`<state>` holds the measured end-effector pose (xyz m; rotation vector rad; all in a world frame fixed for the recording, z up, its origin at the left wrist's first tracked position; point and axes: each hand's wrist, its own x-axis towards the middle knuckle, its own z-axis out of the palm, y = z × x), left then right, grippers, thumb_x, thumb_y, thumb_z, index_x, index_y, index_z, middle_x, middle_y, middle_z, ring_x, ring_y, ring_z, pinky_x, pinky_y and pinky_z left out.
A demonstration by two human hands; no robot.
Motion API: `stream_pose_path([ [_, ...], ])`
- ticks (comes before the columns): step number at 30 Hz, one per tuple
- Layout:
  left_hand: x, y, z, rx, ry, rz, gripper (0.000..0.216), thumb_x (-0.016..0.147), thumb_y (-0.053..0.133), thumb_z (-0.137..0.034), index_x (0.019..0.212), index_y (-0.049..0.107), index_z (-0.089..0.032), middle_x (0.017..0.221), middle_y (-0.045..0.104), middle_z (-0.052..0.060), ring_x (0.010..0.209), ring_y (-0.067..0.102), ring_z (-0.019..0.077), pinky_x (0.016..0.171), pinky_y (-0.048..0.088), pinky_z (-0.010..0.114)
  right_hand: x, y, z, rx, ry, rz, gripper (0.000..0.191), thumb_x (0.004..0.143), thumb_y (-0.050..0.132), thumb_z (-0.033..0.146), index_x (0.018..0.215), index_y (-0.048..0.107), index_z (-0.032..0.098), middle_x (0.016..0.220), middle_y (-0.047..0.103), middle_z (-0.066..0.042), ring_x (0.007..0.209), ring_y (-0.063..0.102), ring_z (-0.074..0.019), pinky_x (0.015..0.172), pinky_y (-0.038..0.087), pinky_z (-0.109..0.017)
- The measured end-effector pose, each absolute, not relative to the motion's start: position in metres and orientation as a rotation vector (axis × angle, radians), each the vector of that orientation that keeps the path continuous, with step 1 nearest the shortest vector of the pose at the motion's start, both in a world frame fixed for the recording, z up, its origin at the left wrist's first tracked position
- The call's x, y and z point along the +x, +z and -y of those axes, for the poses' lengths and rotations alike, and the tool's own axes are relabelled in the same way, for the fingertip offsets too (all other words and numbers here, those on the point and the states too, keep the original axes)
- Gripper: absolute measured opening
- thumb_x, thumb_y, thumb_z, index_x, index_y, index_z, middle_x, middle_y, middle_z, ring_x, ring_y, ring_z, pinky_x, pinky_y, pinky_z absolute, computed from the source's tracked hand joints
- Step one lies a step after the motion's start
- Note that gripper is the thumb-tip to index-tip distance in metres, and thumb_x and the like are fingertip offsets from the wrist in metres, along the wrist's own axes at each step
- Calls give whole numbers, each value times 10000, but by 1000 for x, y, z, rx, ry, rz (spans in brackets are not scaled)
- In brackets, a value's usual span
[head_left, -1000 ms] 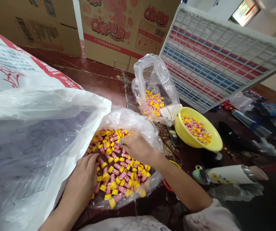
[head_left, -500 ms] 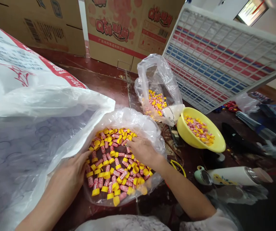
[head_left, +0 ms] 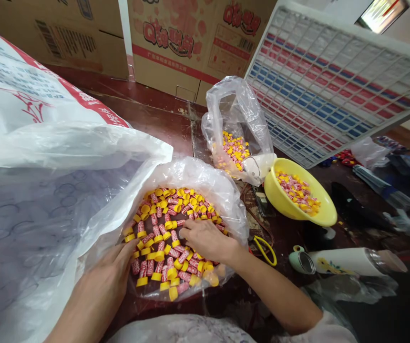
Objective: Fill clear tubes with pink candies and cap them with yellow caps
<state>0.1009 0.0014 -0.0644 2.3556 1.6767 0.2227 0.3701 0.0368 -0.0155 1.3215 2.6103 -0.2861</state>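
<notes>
We find two bare hands at work over a heap of pieces [head_left: 171, 273], each a red-and-white tube with a yellow cap. The pieces lie in a clear bag [head_left: 199, 171], spread beneath the right fingers and reaching just beside the left ones.

We record the right hand [head_left: 207, 238] low over the heap, its fingers bent and close together; whether they grip a piece, we cannot tell. The left hand [head_left: 108, 267] is at the bag's near-left edge, fingers lightly curved and tips against the outermost pieces. We cannot tell whether these hold anything.

Directly left of the left fingers we note a large white sack [head_left: 47, 147], its mouth gaping. Beyond the right fingers, on the dark red surface [head_left: 155, 119], stands a second bag [head_left: 214, 107] with similar pieces inside. To their far right sits a yellow bowl [head_left: 283, 205], also holding such pieces. Right of the right fingers, across the wrist, we observe a yellow loop [head_left: 272, 259], then a cup [head_left: 296, 262] and a white flask [head_left: 348, 262] on its side.
</notes>
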Motion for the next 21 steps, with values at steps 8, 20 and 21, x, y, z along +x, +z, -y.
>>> stream_pose_path([
  [8,112,-75,17,2366,137,-1704,526,947,342,-76,1444,512,-74,1460,594,219,1095,744,289,794,649,357,382,10,-41,1657,-367,-2774,162,942,713,340,929,651,191,963,652,-37,866,635,-187,789,479,-298],
  [20,149,-91,19,2618,326,-1308,599,825,448,-30,1400,592,-118,1482,591,180,1287,633,314,997,589,407,446,82,-83,2177,20,-3103,180,919,684,251,764,611,194,765,607,3,690,577,-152,653,445,-256],
  [21,153,-90,20,2602,351,-1254,607,825,459,-36,1408,588,-143,1499,579,163,1298,627,302,999,591,391,455,88,-98,2275,209,-3089,157,920,678,261,789,624,194,799,625,-10,707,591,-160,668,455,-266],
])
